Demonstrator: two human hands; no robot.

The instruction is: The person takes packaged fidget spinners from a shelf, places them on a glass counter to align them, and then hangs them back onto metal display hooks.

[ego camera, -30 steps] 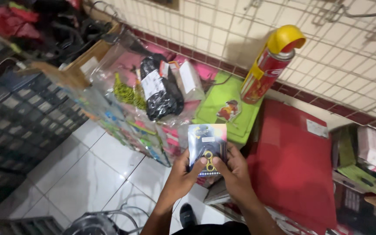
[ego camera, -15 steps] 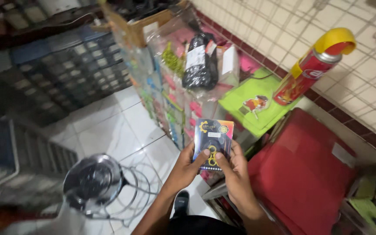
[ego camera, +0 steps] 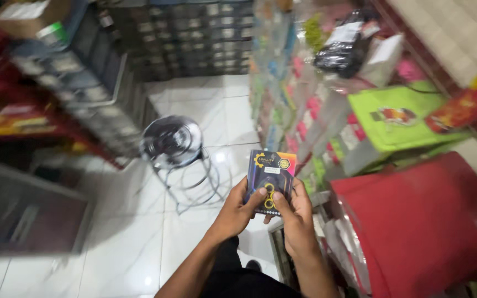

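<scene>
Both hands held one thing between them — a small flat packet (ego camera: pixel 270 179), dark with a bright rainbow edge and a yellow ring-shaped item showing through its front. The left hand (ego camera: pixel 237 208) had its fingers (ego camera: pixel 248 194) clenched around the packet's left edge, thumb pressed on the front near the yellow rings; the right hand (ego camera: pixel 296 215) grasped the right edge the same way, its thumb lying just beside the left thumb. The packet stood upright above the knuckles, its top well past the fingertips. Beyond the left fingers, lower on the white tiled floor (ego camera: pixel 122 243), stood a round metal stool (ego camera: pixel 172 142) with wire legs. Just beside the right fingers lay a red folder (ego camera: pixel 420 221), and past it — farther from the fingers — a green box (ego camera: pixel 398 124) with a small figure on its lid. Above the fingertips hung rows of small coloured packets in clear sleeves (ego camera: pixel 288 105), blurred, and a black wrapped bundle (ego camera: pixel 342 51) lay well apart at the top.
</scene>
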